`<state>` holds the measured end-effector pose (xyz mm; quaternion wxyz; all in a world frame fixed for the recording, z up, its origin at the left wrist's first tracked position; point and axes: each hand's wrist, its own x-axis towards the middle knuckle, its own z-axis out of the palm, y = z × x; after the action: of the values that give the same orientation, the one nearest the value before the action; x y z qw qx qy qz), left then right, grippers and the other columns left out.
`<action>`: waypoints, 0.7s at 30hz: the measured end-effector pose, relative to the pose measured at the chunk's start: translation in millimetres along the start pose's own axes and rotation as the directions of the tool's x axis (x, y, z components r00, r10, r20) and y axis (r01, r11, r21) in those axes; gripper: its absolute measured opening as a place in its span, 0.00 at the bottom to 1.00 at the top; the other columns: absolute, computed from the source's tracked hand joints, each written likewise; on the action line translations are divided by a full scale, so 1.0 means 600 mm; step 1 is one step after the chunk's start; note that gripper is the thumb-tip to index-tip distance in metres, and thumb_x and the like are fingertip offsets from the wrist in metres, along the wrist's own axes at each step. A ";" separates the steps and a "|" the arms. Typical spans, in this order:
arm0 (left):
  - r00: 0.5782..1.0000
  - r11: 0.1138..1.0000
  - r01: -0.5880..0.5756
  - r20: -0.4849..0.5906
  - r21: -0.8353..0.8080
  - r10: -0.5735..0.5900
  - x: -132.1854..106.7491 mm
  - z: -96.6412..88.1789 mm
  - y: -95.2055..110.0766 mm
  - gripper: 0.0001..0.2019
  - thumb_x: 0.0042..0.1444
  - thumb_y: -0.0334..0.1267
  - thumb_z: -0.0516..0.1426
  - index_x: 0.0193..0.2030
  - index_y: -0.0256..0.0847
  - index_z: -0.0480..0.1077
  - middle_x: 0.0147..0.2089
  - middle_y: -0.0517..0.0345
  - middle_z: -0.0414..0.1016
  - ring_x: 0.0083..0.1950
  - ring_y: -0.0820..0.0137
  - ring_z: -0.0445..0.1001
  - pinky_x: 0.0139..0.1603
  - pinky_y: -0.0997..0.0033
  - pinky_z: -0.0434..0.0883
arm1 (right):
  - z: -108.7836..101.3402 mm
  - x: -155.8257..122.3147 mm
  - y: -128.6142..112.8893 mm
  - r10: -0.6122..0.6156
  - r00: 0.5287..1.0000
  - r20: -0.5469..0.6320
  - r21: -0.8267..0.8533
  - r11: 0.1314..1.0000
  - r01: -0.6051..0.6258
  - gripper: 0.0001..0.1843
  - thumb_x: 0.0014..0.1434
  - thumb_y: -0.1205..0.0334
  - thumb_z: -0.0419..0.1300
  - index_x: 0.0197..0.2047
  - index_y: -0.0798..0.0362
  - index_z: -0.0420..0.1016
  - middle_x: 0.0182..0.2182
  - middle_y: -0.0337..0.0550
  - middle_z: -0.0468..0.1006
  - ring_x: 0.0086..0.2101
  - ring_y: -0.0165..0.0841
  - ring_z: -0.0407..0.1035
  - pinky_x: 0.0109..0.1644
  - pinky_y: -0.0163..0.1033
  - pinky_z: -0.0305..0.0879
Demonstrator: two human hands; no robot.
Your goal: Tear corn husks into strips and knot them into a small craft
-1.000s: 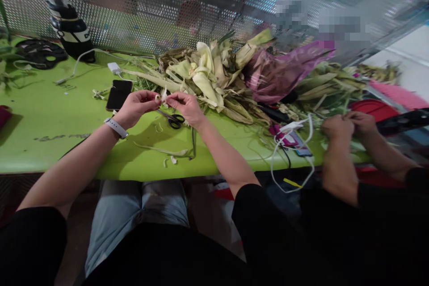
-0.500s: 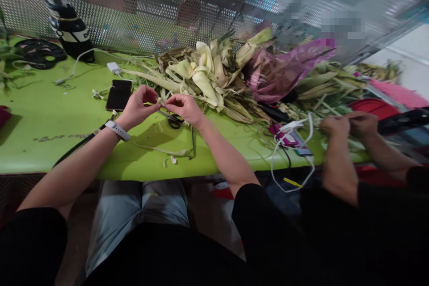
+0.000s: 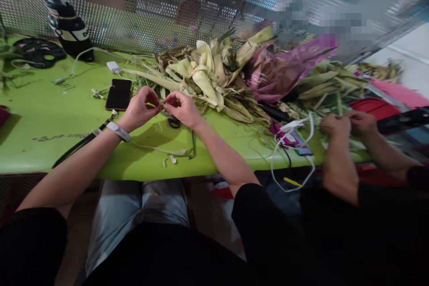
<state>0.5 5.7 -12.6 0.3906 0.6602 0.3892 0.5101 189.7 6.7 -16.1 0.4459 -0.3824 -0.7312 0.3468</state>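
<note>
My left hand (image 3: 140,107) and my right hand (image 3: 182,108) meet above the green table (image 3: 50,116), fingertips pinched together on a small pale strip of husk (image 3: 162,105) that is mostly hidden between them. A white band sits on my left wrist. Black scissors (image 3: 173,121) lie on the table just under my right hand. Behind my hands spreads a heap of pale corn husks (image 3: 204,76).
A black phone (image 3: 118,94) lies left of my hands, with a white charger (image 3: 113,67) and cable behind it. A dark bottle (image 3: 69,24) stands at the back left. A purple bag (image 3: 278,73) lies on the husks. Another person's hands (image 3: 348,125) work at the right.
My hands have closed in until their fingertips touch, hiding the husk strip. My left wrist has tilted up. The other person's hands barely moved.
</note>
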 end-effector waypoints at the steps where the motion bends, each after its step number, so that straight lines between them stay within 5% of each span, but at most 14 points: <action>1: 1.000 1.000 0.008 -0.002 -0.015 -0.008 0.000 0.001 0.000 0.20 0.38 0.32 0.71 0.34 0.40 0.66 0.32 0.59 0.71 0.34 0.72 0.72 0.36 0.72 0.70 | 0.001 0.000 0.000 -0.002 1.000 -0.006 -0.004 1.000 0.002 0.21 0.55 0.44 0.66 0.40 0.52 0.70 0.32 0.39 0.76 0.33 0.31 0.70 0.39 0.39 0.69; 10: 0.998 0.986 0.061 -0.009 -0.153 -0.063 -0.005 0.001 0.020 0.21 0.38 0.30 0.72 0.33 0.41 0.64 0.33 0.59 0.70 0.37 0.69 0.74 0.39 0.70 0.70 | 0.008 0.000 0.000 -0.027 0.975 -0.218 -0.095 0.995 0.007 0.27 0.52 0.40 0.68 0.43 0.49 0.66 0.34 0.39 0.74 0.33 0.30 0.69 0.38 0.38 0.69; 16: 0.996 0.981 0.071 -0.048 -0.181 -0.081 -0.006 0.005 0.016 0.20 0.38 0.30 0.72 0.32 0.42 0.64 0.33 0.59 0.70 0.40 0.68 0.74 0.41 0.69 0.71 | 0.012 0.004 0.006 0.053 0.994 -0.091 0.046 0.998 -0.049 0.26 0.52 0.36 0.66 0.35 0.51 0.68 0.30 0.38 0.74 0.31 0.29 0.69 0.36 0.37 0.68; 21: 0.998 0.995 -0.019 -0.053 -0.102 0.013 -0.005 0.006 0.011 0.21 0.40 0.35 0.72 0.33 0.42 0.64 0.33 0.59 0.71 0.37 0.70 0.74 0.38 0.71 0.72 | 0.013 0.002 0.006 0.031 0.988 -0.152 0.046 0.999 -0.024 0.25 0.52 0.37 0.67 0.38 0.50 0.68 0.30 0.37 0.74 0.31 0.29 0.69 0.37 0.37 0.69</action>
<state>4.1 0.0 -8.3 0.4095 0.6287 0.3674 0.5496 182.9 8.3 -21.3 0.5039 -0.4080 -0.6818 0.3387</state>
